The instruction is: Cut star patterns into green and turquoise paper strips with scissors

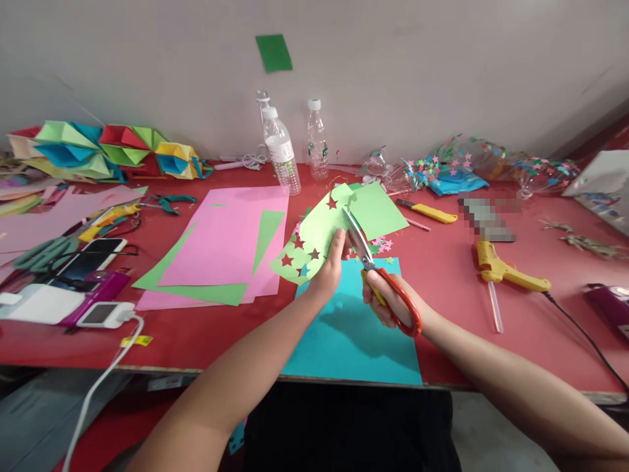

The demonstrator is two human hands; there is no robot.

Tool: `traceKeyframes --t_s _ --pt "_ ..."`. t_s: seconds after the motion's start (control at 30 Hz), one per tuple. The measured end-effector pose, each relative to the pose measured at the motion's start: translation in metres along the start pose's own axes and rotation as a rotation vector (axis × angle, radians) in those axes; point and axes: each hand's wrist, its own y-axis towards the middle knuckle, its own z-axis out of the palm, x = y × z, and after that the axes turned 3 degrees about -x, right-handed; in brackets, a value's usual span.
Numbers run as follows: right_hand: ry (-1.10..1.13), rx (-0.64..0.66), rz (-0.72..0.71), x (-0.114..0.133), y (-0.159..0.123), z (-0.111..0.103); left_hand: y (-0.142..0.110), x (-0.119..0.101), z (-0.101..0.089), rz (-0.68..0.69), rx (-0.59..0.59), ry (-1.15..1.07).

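My left hand [333,262] grips a light green sheet of paper [319,226] that has several star-shaped holes along its edges. In my right hand [390,295] is a pair of scissors [362,246] with red and yellow handles. Their blades point up and left and lie at the right edge of the punched sheet. Below both hands, a blue sheet [358,334] lies flat at the table's front edge. Another green sheet [378,211] lies just behind the scissors. Small cut-out paper stars [384,245] are scattered beside the blades, partly hidden by my hands.
Pink sheets [216,229] lie to the left, near a phone [93,262] and pliers [170,203]. Plastic bottles [282,154] stand at the wall. On the right are a yellow utility knife [432,212] and a corded glue gun [511,272]. Folded paper shapes [122,145] sit back left.
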Motion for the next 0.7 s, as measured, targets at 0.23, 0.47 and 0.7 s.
traceKeyframes --t_s 0.23,0.47,0.7 --pt "-0.033 -0.057 0.044 0.005 -0.003 0.003 0.001 0.000 0.003 0.068 -0.025 -0.068" --pt "-0.057 -0.075 0.044 0.005 -0.001 0.000 0.001 -0.003 -0.001 0.117 0.019 -0.073" --pt "-0.101 -0.094 0.016 0.011 -0.002 -0.002 0.004 0.004 0.000 0.156 0.061 -0.099"
